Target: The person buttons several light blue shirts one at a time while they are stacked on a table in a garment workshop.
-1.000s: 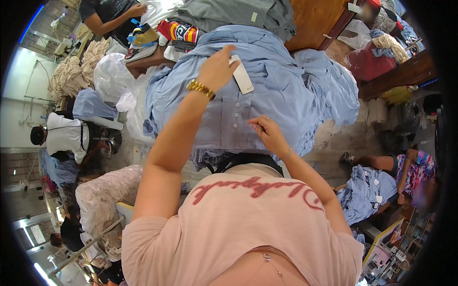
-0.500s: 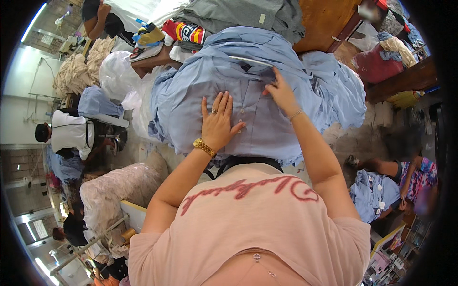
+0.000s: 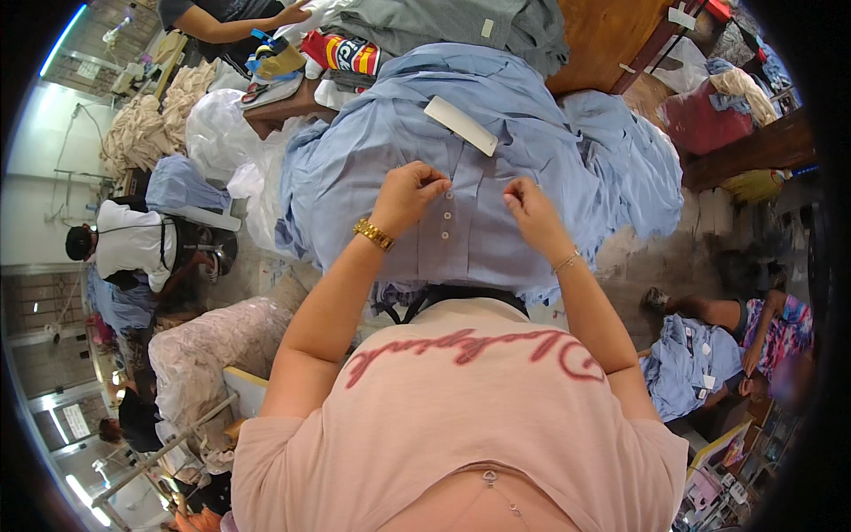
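Note:
A light blue buttoned shirt (image 3: pixel 479 253) lies spread on top of a pile of similar blue garments in front of me. Small pale buttons run down its middle. Beside the upper button, my left hand (image 3: pixel 403 202) has thumb and fingers pinched together; what is between them, if anything, is too small to make out. My right hand (image 3: pixel 534 220) is held over the shirt's right side, its fingers curled in with the tips together, and their contents are hidden. Above both hands, a white card strip (image 3: pixel 461 126) rests slantwise on the shirt near the collar, touched by neither.
Grey folded cloth (image 3: pixel 443 27) and a brown wooden panel (image 3: pixel 603 44) stand behind the pile. Scissors (image 3: pixel 254 92) lie on a small table at the back left. White plastic bags (image 3: pixel 213 137) crowd the left side. Other people work nearby on both sides.
My left hand has lifted from lying flat and closed its fingers. My right hand has drawn back from the collar toward me. The white card now lies with its broad face showing.

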The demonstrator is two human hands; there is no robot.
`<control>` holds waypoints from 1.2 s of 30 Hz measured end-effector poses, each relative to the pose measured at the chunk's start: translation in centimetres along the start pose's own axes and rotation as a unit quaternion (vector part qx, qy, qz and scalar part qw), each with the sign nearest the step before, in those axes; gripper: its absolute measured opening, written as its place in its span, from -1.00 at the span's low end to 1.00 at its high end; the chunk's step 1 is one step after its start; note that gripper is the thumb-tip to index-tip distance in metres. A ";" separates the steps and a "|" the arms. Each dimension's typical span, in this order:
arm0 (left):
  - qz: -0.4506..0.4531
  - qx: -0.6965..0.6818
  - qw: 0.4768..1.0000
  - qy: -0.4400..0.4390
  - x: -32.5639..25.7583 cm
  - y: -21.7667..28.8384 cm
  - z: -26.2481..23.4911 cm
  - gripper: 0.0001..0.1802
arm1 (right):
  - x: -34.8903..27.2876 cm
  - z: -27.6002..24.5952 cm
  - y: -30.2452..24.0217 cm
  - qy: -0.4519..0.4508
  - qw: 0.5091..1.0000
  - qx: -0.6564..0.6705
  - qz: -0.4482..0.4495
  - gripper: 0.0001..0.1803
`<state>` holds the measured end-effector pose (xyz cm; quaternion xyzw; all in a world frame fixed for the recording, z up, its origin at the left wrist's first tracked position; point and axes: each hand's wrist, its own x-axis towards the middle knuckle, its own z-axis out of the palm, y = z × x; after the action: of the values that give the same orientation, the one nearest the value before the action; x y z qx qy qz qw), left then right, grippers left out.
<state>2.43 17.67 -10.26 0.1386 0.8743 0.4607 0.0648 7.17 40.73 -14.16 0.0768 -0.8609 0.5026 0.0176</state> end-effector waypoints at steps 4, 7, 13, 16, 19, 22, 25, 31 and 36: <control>-0.014 0.026 0.999 -0.033 0.1 1.3 -0.7 -0.74 | -0.9 0.7 -4.8 -0.094 0.987 -0.126 0.027 -0.73; -0.001 0.014 1.000 -0.023 0.0 1.0 -0.5 -0.75 | -1.3 1.3 -7.3 -0.093 0.977 -0.191 -0.011 -0.72; 0.020 0.020 0.999 -0.021 0.1 1.7 -0.1 -0.77 | -0.9 3.7 -4.7 -0.011 0.977 -0.175 -0.123 -0.72; 0.036 0.008 0.999 -0.017 0.1 1.5 0.1 -0.76 | -0.5 3.8 -5.6 -0.059 0.979 -0.189 -0.046 -0.74; 0.033 0.006 0.999 -0.023 0.1 1.3 0.0 -0.78 | 0.0 4.3 -5.5 -0.065 0.980 -0.182 -0.039 -0.75; 0.056 -0.044 0.997 0.007 -0.3 1.5 -0.4 -0.83 | 0.2 3.9 -5.7 -0.113 0.976 -0.188 0.004 -0.73; 0.141 -0.036 0.987 -0.068 -3.7 1.1 -3.1 -0.90 | -1.1 2.5 -5.3 -0.064 0.983 -0.166 0.053 -0.71; -0.020 0.319 0.837 -0.444 -13.5 1.2 -6.8 -0.78 | -3.3 1.5 -0.4 0.025 0.999 -0.042 0.006 -0.72; 0.075 0.201 0.963 -0.165 -9.5 3.6 -3.3 -0.83 | -3.3 2.4 -1.4 -0.011 0.998 0.022 0.066 -0.76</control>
<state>11.34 14.15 -5.57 0.2881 0.9131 0.2497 0.1444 10.77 38.37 -14.46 0.0255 -0.8528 0.5210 -0.0265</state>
